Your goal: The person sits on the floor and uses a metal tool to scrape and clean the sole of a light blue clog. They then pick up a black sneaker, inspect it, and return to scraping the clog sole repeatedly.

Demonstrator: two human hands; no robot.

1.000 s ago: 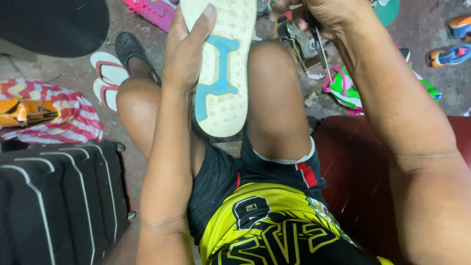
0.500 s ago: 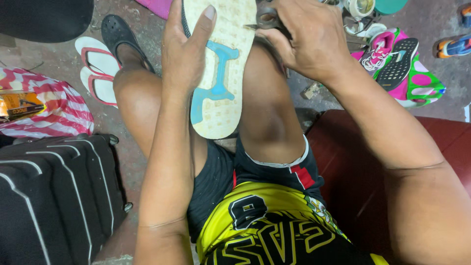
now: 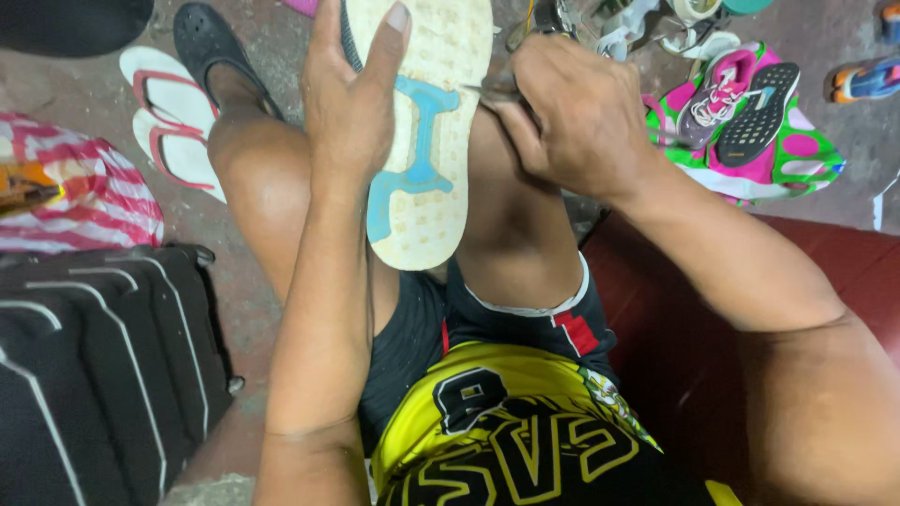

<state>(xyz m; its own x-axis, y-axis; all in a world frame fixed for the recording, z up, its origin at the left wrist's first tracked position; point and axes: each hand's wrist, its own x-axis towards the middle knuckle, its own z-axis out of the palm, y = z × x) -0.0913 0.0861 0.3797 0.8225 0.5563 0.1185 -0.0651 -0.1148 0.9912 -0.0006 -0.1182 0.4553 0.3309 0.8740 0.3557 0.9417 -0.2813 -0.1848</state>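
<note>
My fingers [image 3: 398, 37] on my left hand [image 3: 352, 103] are spread flat and press on the bottom of a shoe [image 3: 427, 131]. The shoe lies upside down between my knees, with its cream sole up and a blue shape on it. My left hand covers the left side of the sole. My right hand [image 3: 577, 117] is curled tight around a thin metal tool [image 3: 492, 91]. The tip of the tool touches the right edge of the sole. My right hand hides most of the tool, so I cannot tell what kind it is.

Now the things around me, biggest first. A black suitcase [image 3: 94, 365] with ridges stands by my left leg. A dark red seat [image 3: 675, 328] is under me on the right. A red and white striped bag [image 3: 84, 201] lies past the suitcase. A bright green and pink cloth [image 3: 797, 159] lies on the floor to my right. A pink shoe [image 3: 717, 94] and a black sole [image 3: 759, 112] sit on it. White flip-flops with red straps [image 3: 173, 122] lie on the floor near my left knee. A black slipper [image 3: 211, 42] is on my foot, just beside them. An orange and blue shoe [image 3: 867, 80] is far off at the right edge.
</note>
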